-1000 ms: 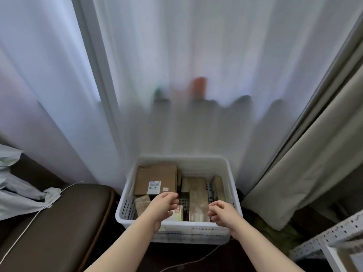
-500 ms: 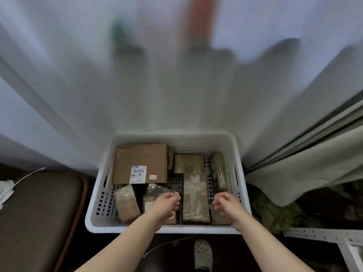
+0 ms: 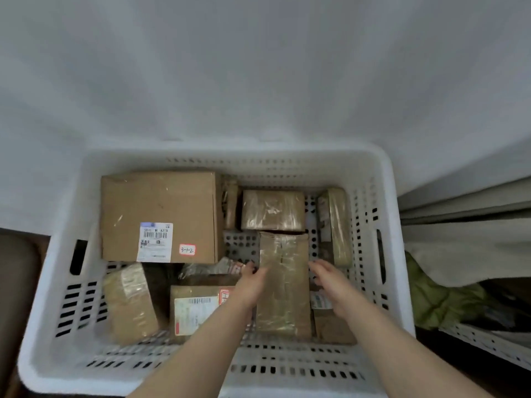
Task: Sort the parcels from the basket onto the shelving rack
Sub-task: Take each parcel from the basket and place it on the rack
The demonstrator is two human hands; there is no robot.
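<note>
Beside left hand (image 3: 249,286), taped parcel (image 3: 285,288), possibly touching

A white plastic basket (image 3: 370,159) with slotted walls holds brown parcels. A large cardboard box (image 3: 161,208) with a white shipping label and a small red-edged sticker fills its far left corner. A tape-wrapped parcel (image 3: 273,209) lies flat by the far wall; a narrow one (image 3: 336,225) leans along the right wall. A long taped parcel (image 3: 284,285) lies in the middle, reaching the near wall. A small taped parcel (image 3: 129,303) and a labelled box (image 3: 195,308) sit near left. A white perforated shelving rack (image 3: 482,343) edge shows at right.
</note>
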